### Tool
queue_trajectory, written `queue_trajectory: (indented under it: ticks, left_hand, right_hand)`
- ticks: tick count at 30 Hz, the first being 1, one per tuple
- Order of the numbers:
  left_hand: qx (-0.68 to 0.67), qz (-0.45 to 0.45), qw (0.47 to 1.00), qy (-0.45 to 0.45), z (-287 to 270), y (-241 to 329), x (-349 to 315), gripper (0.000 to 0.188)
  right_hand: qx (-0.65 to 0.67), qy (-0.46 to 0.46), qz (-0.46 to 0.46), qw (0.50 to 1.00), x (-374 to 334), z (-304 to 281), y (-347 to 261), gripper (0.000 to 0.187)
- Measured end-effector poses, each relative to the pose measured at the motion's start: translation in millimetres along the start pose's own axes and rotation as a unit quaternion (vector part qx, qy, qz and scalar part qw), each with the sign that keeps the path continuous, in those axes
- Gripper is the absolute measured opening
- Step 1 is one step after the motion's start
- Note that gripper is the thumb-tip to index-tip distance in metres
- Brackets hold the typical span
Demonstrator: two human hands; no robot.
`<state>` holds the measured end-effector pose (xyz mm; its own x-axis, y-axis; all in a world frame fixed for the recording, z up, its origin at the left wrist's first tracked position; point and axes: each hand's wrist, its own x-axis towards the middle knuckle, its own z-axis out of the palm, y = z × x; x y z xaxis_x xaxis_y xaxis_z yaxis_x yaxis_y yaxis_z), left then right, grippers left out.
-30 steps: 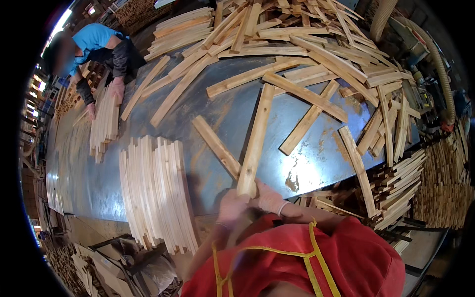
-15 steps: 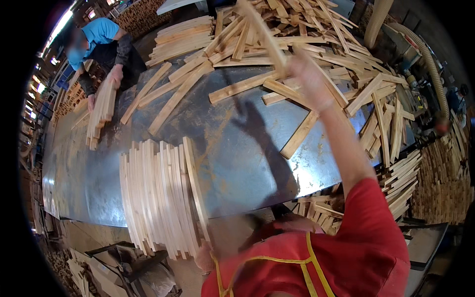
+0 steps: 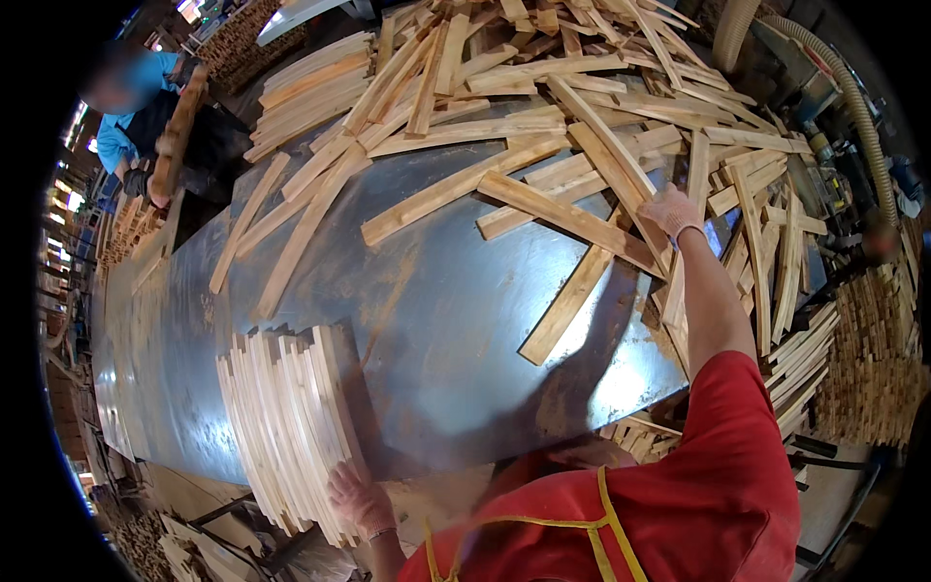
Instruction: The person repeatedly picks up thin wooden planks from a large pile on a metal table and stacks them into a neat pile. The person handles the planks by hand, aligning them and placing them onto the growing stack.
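Note:
My right hand [image 3: 671,213], in a pale glove, is closed on the near end of a wooden strip [image 3: 603,138] in the loose pile. Other strips cross just below and beside it. At the near edge of the metal table [image 3: 446,339], my left hand [image 3: 359,499], also gloved, rests with outstretched fingers against the right side of a row of wooden strips [image 3: 286,427]. These strips stand side by side, their near ends jutting past the table edge. A single strip [image 3: 567,306] lies slantwise on the table, left of my right forearm.
A heap of loose strips [image 3: 543,73] covers the far side, with a neater stack [image 3: 310,92] at its left. Across the table at the far left, a co-worker in blue [image 3: 145,116] holds wood [image 3: 179,131]. A ribbed hose [image 3: 858,107] hangs at right.
My right hand has moved right and down; the strip it held up is no longer raised. My left hand has come up the row's side, and the leaning strip there no longer stands apart.

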<state>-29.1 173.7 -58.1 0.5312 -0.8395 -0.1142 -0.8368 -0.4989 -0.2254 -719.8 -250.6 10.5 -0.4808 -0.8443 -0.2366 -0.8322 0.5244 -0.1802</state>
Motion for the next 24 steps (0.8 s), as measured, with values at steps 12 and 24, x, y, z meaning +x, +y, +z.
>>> queue_trajectory:
  ticks: [12, 24]
  left_hand:
    - [-0.221, 0.307, 0.925, -0.04, -68.2, 177.9, 25.8, 0.083]
    - [-0.27, 0.421, 0.865, -0.033, -77.8, 106.8, 0.8, 0.067]
  right_hand:
    - [-0.162, -0.054, -0.111, 0.979, -79.5, 35.4, 1.9, 0.097]
    - [0.273, -0.001, -0.107, 0.956, -141.7, 101.0, -29.9, 0.059]
